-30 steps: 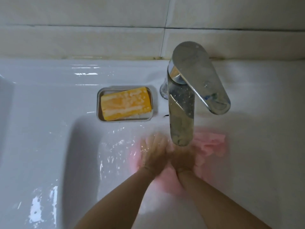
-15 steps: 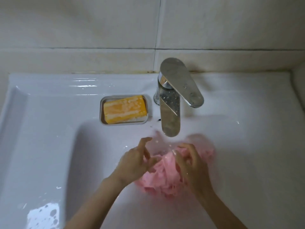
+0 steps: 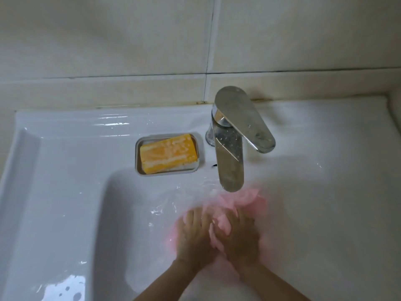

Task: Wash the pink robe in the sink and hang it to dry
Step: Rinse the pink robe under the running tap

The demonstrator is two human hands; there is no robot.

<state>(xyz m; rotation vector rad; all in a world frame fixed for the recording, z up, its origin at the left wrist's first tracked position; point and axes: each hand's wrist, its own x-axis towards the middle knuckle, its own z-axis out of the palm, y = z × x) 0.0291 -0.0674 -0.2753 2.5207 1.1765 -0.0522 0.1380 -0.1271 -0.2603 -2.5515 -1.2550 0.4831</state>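
Head cam: pink robe [image 3: 251,202] sits bunched in the sink [image 3: 65,135] basin, right under the faucet [image 3: 230,157]. Left hand [image 3: 195,233] presses it, fingers fairly straight; right hand [image 3: 240,235] is on it too, fingers too blurry to call.

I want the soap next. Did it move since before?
No. The soap lies in its dish just left of the faucet, as before; only the camera shifted.
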